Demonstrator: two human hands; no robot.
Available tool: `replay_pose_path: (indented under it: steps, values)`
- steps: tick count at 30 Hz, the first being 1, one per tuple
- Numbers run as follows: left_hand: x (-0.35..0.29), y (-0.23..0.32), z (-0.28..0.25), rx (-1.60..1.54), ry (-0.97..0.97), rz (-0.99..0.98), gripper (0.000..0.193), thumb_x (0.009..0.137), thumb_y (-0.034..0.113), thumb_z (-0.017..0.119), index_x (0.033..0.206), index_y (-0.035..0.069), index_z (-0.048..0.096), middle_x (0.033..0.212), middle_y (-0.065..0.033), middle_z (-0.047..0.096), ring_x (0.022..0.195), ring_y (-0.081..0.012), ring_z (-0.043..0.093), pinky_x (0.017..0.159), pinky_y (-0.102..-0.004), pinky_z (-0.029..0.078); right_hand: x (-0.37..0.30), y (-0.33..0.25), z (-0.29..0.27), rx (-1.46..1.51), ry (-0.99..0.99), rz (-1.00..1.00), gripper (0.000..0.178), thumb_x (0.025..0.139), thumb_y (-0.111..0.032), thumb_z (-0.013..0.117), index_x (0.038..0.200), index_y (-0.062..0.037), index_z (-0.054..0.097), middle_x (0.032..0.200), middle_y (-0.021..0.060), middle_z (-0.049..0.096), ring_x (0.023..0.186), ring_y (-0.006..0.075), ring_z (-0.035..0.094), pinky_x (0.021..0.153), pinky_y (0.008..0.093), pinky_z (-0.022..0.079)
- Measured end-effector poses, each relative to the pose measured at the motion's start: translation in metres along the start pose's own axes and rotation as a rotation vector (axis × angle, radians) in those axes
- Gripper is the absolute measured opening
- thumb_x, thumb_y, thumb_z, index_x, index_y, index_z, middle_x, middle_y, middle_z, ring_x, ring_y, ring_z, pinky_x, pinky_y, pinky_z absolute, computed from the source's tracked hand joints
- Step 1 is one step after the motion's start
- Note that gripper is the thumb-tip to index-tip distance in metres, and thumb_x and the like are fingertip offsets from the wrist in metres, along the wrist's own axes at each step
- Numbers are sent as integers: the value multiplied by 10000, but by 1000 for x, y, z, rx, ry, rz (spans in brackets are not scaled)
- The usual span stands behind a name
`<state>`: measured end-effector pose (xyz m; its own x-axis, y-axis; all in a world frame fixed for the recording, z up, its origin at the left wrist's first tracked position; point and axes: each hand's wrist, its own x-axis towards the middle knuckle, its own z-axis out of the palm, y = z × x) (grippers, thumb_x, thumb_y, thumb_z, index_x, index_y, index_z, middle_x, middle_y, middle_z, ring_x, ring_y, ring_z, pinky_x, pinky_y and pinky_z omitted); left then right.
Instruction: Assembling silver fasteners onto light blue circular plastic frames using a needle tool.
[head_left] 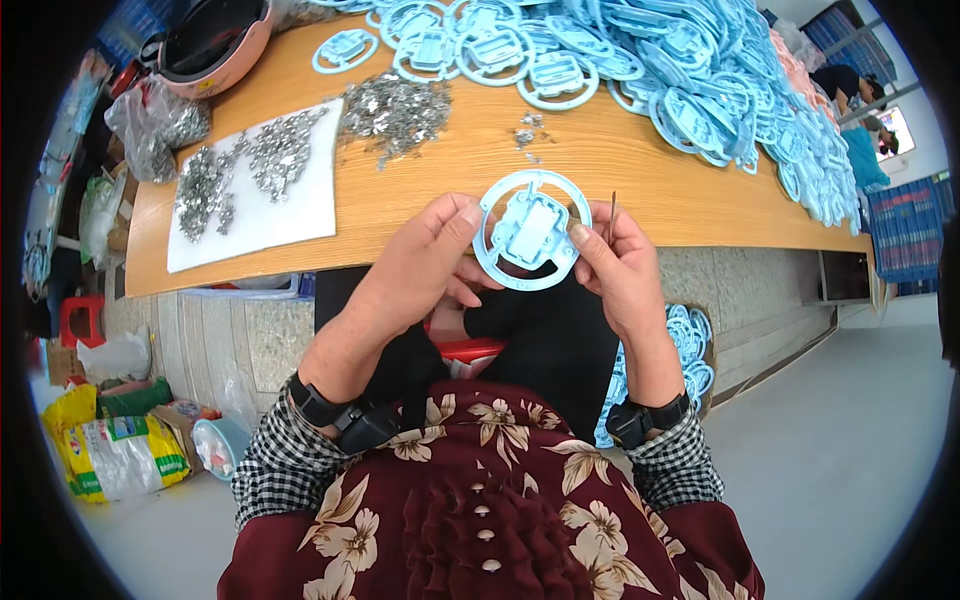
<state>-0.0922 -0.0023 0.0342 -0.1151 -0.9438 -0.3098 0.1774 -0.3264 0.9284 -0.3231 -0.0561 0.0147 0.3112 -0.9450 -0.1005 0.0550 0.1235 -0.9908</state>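
Note:
Between my hands is a light-blue plastic steering-wheel-shaped part (492, 262), a round ring with a boxy centre, held just off the table's near edge. My left hand (432, 245) grips its left rim with the thumb on top. My right hand (622, 262) pinches the right rim between thumb and fingers. A thin dark metal tool (613, 212) also sticks up from my right fingers; its exact kind cannot be made out. Past the part, a few small silvery metal pieces (527, 136) lie on the table.
Many more blue wheel parts (690, 60) are heaped across the far right of the wooden table (480, 125). Metal pieces form a pile (398, 110) and spread over a white foam sheet (305, 222). A pink bowl (215, 78) stands far left. Blue parts (690, 335) fill a container by my right side.

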Motion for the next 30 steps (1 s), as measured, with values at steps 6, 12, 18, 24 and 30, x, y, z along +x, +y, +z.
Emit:
replay_pose_path:
  steps: [6,12,18,24,30]
  values:
    - [-17,-9,-19,-53,56,158,397,1085,387,406,1244,45,533,1082,-88,653,931,-159,689,684,-255,574,-4,-9,22,-81,50,-113,124,889,-94,739,953,-42,647,753,1,612,627,81,556,546,229,415]
    - [-22,-4,-44,-494,108,-147,515,1069,421,422,1258,-43,539,1131,-119,657,947,-170,678,760,-299,590,-4,-8,54,-821,-87,-914,241,663,-18,789,881,-55,692,919,98,646,737,236,662,615,330,538]
    - [-13,-18,-73,-547,55,26,447,983,98,601,1397,-32,493,1167,-96,674,1018,-147,677,867,-288,580,-2,1,68,-914,-273,-872,337,684,-38,802,1006,-73,708,1003,105,635,762,228,667,631,319,549]
    - [-4,-23,-72,-571,72,95,442,995,77,575,1417,-13,482,1192,-81,656,1005,-126,666,860,-285,584,5,0,67,-531,-168,-473,385,796,-37,783,1135,-37,600,1048,95,617,759,131,616,635,255,499]
    - [-1,-15,-64,-479,76,90,406,1006,103,566,1389,-19,512,1153,-70,670,977,-112,664,846,-273,573,19,-6,67,-58,-183,176,232,1007,-200,620,1156,-28,571,801,-29,589,634,38,518,570,194,408]
